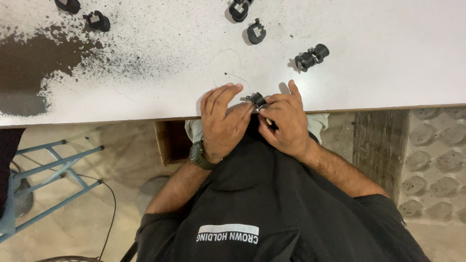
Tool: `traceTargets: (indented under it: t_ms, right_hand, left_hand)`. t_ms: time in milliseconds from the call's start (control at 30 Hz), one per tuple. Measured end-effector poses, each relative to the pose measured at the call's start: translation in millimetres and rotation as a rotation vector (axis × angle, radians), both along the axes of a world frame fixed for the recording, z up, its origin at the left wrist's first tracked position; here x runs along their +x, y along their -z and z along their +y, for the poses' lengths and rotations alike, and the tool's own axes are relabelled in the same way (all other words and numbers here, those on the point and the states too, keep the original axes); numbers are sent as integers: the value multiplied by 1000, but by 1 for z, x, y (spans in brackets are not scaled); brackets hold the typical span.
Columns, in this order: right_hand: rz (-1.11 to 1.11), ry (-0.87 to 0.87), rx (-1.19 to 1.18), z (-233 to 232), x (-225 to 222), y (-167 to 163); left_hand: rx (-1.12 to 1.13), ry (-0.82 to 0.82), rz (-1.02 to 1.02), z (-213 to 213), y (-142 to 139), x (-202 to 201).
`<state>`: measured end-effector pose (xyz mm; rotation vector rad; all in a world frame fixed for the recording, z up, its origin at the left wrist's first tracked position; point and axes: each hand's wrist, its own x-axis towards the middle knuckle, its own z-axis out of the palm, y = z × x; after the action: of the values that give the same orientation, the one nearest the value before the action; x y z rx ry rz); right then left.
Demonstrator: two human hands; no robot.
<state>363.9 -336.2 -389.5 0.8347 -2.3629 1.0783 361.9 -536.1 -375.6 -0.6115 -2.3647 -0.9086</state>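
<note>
Left hand: the left hand (222, 121) is lying at the near edge of the white tabletop (388, 58), fingers bent and drawn together, their tips pressing toward the small black plastic part (256, 99); a dark wristwatch (197, 155) is sitting on its wrist.

Right hand: the right hand (286, 121) is curling around the same small part from the other side, its thumb and fingers pinching it while the forefinger is stretching out flat over the table edge.

Held part: the small black plastic part is sitting between the fingertips of both hands, right at the table edge; whether something pale is showing just under it in the right hand's grip, I cannot tell clearly.

Beyond the right hand: a black cylindrical plastic fitting (311, 57) is lying on the tabletop, near but apart from the fingers.

Beyond both hands: two more round black plastic fittings (256, 32) (238, 9) are resting farther up the table.

Far beyond the left hand: another two black fittings (98, 21) (68, 5) are lying beside a dark, speckled worn patch (39, 68) on the table surface.

Below the left hand: a pale blue metal stool frame (53, 165) is standing on the floor.
</note>
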Motion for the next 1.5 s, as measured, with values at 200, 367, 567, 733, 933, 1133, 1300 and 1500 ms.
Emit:
traceTargets:
  t_ms: [200,367,567,733,933,1133,1300,1500]
  right_hand:
    - [5,10,-11,-2,0,2]
    - [-1,8,-18,-3,0,2]
    - [-8,-7,-1,-4,-2,4]
    - [0,5,-17,-4,0,3]
    - [-11,9,-26,-3,0,3]
    - [9,27,-23,-4,3,6]
    - [84,-42,-34,-3,5,7]
    - [125,-51,-22,-9,3,8]
  left_hand:
    - [10,-41,-114,-2,1,3]
    - [8,21,34,-3,4,5]
    - [-142,77,120,-7,7,0]
    - [-72,74,110,-3,4,3]
    - [0,7,-59,0,-2,1]
    - [25,-27,-169,2,-6,2]
    - [40,-9,-164,-2,-8,1]
    - [41,0,-180,-6,-6,-1]
